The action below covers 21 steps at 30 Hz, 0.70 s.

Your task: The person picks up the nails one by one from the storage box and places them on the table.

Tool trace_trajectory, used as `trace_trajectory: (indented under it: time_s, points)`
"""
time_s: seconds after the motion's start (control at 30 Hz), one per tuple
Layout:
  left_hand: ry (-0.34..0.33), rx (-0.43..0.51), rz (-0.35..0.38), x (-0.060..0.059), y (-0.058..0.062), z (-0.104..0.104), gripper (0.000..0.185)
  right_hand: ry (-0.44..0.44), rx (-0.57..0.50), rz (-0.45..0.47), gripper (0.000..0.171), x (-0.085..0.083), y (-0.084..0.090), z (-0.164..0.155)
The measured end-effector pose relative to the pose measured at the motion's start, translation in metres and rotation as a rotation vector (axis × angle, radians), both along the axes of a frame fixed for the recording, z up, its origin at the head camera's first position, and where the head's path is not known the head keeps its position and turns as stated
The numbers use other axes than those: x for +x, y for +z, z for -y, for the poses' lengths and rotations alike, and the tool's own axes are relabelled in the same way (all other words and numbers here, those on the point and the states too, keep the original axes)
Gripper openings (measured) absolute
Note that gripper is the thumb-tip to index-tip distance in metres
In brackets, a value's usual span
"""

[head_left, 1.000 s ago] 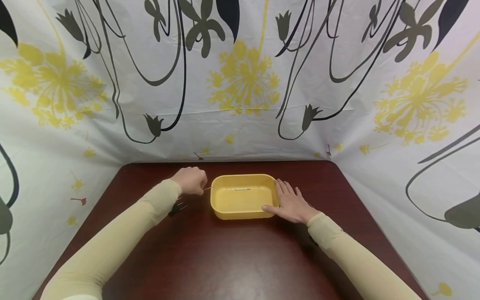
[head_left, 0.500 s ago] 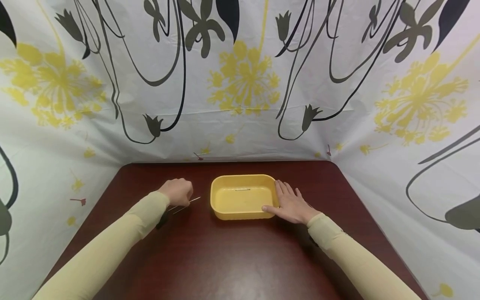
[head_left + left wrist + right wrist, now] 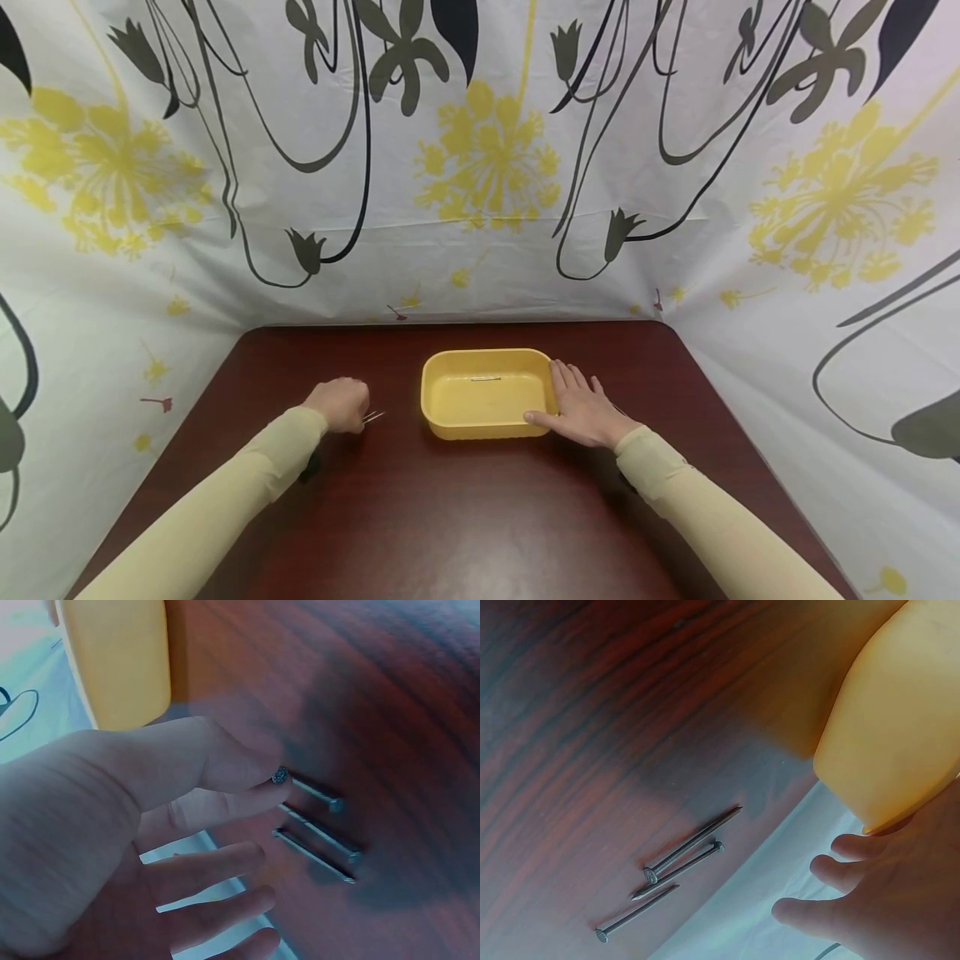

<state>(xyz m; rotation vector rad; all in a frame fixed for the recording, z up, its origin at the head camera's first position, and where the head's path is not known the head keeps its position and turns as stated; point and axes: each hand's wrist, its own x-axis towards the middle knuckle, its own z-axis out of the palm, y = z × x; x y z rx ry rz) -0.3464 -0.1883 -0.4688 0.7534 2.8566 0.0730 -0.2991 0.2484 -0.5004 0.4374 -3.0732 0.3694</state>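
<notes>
My left hand is low over the table, left of the yellow tray. Its thumb and index finger pinch a nail, whose head shows at the fingertips in the left wrist view; the shaft is mostly hidden. Three more nails lie close beside these fingertips, the lowest nail nearest the other fingers. A single nail lies inside the tray. On the tray's right rim rests my right hand, fingers extended and thumb spread over the front right corner.
Three nails lie on the table by the right hand in the right wrist view, among them a nail set a little apart. The dark red-brown table meets a patterned white cloth at its back and sides.
My left hand has moved from the tray's left rim leftward and toward me, carrying the nail down to the other nails. The right hand and the tray have stayed put.
</notes>
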Motion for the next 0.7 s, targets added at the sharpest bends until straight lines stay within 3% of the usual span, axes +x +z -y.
trace_trajectory:
  time_s: [0.27, 0.7]
  points:
    - [-0.021, -0.023, -0.075, 0.006, -0.013, 0.008, 0.025, -0.002, 0.001, 0.005, 0.122, 0.0, 0.0, 0.0]
    - [-0.01, -0.004, -0.085, 0.003, -0.023, 0.012, 0.027, -0.002, -0.008, 0.007, 0.123, -0.001, -0.002, -0.001]
